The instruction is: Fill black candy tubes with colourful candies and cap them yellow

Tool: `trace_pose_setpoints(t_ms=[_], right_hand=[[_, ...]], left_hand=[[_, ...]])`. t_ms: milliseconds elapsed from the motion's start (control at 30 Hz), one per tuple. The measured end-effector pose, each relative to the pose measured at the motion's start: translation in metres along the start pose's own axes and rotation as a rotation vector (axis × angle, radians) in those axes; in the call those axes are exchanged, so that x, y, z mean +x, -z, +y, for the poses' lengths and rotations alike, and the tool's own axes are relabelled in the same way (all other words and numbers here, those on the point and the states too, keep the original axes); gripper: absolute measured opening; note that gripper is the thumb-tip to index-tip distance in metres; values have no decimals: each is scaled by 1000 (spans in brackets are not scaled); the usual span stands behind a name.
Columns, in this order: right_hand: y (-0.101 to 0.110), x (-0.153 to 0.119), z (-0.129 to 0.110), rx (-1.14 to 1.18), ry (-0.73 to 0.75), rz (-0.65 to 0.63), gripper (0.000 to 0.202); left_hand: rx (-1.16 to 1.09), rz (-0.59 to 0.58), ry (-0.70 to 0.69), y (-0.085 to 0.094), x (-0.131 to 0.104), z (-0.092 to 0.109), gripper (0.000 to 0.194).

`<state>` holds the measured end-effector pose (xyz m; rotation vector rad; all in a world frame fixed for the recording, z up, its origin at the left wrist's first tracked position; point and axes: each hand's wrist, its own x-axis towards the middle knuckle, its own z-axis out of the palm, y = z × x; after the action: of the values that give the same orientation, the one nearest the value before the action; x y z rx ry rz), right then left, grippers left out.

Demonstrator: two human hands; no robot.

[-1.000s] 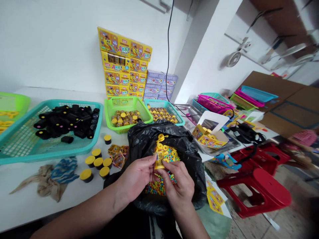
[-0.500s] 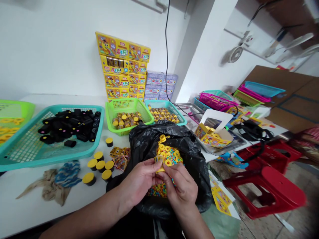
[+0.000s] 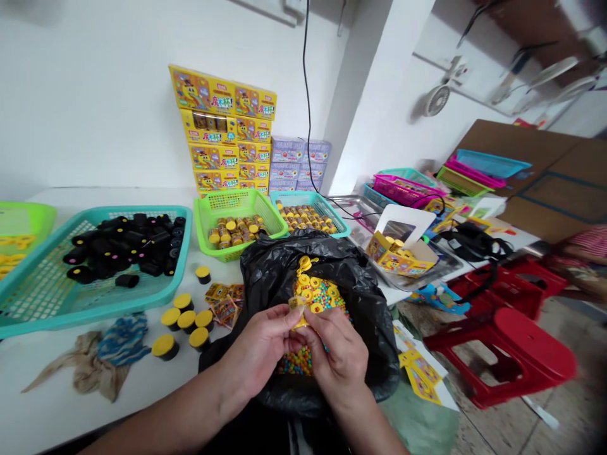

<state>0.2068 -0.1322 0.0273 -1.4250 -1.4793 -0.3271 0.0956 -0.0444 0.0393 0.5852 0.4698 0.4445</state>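
Note:
In the head view, a small clear cup [image 3: 297, 303] with a yellow cap at its lower end is between my two hands. My left hand [image 3: 263, 338] is closed, thumb and fingers pinching the cup's clear side. My right hand [image 3: 340, 346] is closed too, its fingers at the yellow end, which they partly cover. Below the hands, a black plastic bag [image 3: 265, 265] opens on many small coloured balls [image 3: 296, 363], with yellow round caps [image 3: 317, 293] on top.
Left of the bag stand several black cups with yellow tops [image 3: 186, 321], stickers [image 3: 225, 303] and a knotted cloth [image 3: 121, 341]. Behind are a teal basket [image 3: 183, 265] of black pieces, a green basket [image 3: 232, 254] of filled cups and stacked yellow boxes [image 3: 213, 158]. Red stools [image 3: 531, 347] stand right.
The whole view has shifted slightly, so most things appear a little further left. Both hands keep hold of the small cup, with barely any change in grip.

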Motion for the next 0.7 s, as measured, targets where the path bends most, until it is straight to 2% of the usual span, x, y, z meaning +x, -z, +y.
trace_pose_setpoints(t_ms=[200,333,433,533,700], right_hand=[[0,-1,0,15,-4,-10,30],[0,-1,3,72,-81,-37,26],[0,0,3,64,-97,-51,26],[-1,-2,2,16,-26,-43,29],[-7,-9,2,-94,51,-106,27]], left_hand=[[5,0,26,2,-1,2,15],[22,1,62,4,-1,4,24],[16,37,59,6,1,5,23],[37,79,15,6,2,8,26],[118,161,-114,1,-2,14,31]])
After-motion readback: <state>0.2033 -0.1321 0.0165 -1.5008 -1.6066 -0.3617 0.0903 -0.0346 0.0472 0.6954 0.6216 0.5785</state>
